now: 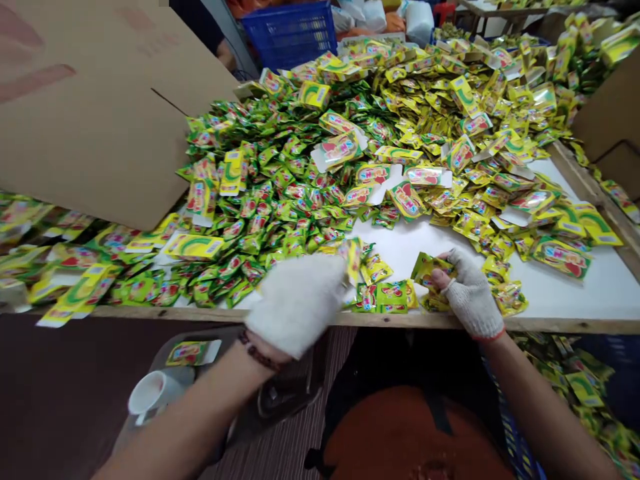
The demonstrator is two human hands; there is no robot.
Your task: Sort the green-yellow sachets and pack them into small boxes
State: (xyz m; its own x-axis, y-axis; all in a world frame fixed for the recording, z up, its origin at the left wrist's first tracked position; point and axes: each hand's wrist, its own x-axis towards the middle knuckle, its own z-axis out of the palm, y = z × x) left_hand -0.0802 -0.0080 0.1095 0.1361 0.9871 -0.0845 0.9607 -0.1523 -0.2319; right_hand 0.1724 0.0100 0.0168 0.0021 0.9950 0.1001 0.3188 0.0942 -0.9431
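- My right hand [470,300], gloved, clamps a small sachet stack [429,267], thumb on top so the stack sits squared.
- My left hand [300,300], blurred, seems pinched on one yellow sachet [353,257].
- Both work at the tabletop [400,247] near edge; the sachet heap [300,193] lies within reach behind.

Only one camera here, head-worn, looking forward and down across the counter [575,293] from its near edge. It's close in: the left hand [297,303] and right hand [470,300] sit low in the middle, and the sachet [426,267] in the right grip reads fine. The far side reaches a blue crate [290,33]. It's a wide lens, so the counter edge bows a bit.
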